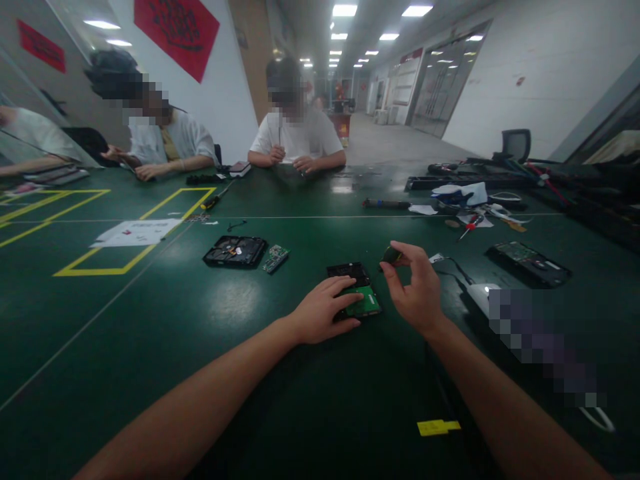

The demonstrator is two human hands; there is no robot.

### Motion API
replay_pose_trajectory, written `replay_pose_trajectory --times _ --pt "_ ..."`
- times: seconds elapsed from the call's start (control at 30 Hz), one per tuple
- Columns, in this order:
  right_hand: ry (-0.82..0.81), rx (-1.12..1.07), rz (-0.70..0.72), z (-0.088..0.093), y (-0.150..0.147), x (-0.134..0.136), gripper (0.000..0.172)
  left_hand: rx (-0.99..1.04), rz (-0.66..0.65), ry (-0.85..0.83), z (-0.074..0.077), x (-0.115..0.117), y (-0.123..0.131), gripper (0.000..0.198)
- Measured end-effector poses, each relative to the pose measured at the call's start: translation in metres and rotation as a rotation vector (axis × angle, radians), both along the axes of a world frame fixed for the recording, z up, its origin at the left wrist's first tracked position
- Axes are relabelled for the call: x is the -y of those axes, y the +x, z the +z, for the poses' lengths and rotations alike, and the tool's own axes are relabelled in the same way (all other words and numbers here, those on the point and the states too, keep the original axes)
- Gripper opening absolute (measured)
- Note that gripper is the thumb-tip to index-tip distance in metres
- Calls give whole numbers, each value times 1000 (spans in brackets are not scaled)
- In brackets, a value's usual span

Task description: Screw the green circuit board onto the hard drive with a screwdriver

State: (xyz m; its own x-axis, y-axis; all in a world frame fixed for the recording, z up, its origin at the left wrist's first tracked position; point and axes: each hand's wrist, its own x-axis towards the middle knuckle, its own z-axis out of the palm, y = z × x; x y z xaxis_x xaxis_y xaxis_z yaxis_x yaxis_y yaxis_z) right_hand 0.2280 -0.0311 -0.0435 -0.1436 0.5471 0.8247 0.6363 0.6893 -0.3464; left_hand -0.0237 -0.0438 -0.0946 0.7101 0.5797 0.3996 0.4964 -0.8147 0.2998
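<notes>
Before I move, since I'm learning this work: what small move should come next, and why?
Probably bring the dark object over the green board: the left grip rests across part of that board, and the right grip pinches the object off to the board's right.

We've got dim light overall: ceiling panels (345, 10) blow out near white, while the foreground drops to near black at bottom centre. Glare on the counter (150, 333): one soft pale patch left of the left hand (320, 310), fainter streaks at the far edge. Glass doors (445, 87) mirror the panels. We see wide-angle lean in the right wall (550, 87), milky haze down the far room, soft fine detail, and pixel blocks masking the long object (545, 347) at right.
</notes>
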Motion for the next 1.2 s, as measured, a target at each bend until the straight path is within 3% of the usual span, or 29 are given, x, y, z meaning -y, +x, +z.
replay_pose_trajectory --times 0.73,0.97,1.2 --pt "47 -6 -37 0 0 1 50 6 1 -8 -1 0 0 57" --pt "-43 -10 66 -2 -1 1 51 -1 1 -2 1 1 1 56" --pt "50 13 -36 6 -1 4 47 -14 2 -5 1 1 0 57"
